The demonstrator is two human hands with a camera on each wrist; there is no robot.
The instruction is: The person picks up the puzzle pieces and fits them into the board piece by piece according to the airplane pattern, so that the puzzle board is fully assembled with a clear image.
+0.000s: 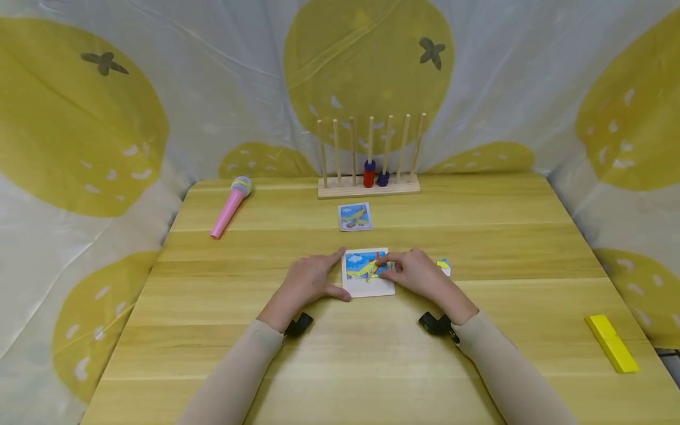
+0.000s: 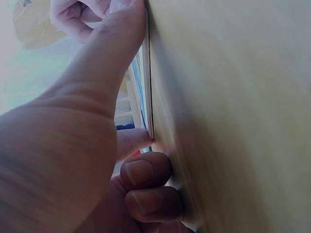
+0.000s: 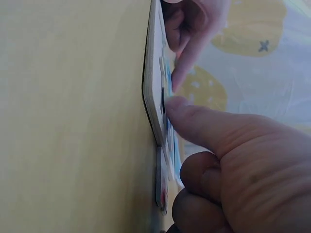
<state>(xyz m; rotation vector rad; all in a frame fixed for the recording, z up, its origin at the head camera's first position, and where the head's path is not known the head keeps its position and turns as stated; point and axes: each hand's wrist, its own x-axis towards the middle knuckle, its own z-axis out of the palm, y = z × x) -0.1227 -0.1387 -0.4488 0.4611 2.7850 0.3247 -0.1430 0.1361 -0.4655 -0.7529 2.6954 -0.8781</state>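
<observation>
Puzzle board [image 1: 369,289], one, flat on the bench [image 1: 350,366], between the hands. Left hand [image 1: 310,277]: at its nine o'clock, thumb and forefinger gripping the left edge. Right hand [image 1: 422,277]: at three o'clock, pinching a puzzle piece [image 1: 378,271] over the board. Picture card [image 1: 355,217]: twelve o'clock. Pink microphone [image 1: 231,208]: ten o'clock.

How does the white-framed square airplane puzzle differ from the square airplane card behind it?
The puzzle looks larger than the card. The puzzle's lower part is blank white; the card's picture nearly fills it. The left hand holds the puzzle; the card lies untouched. Both show a yellowish airplane on blue.
</observation>
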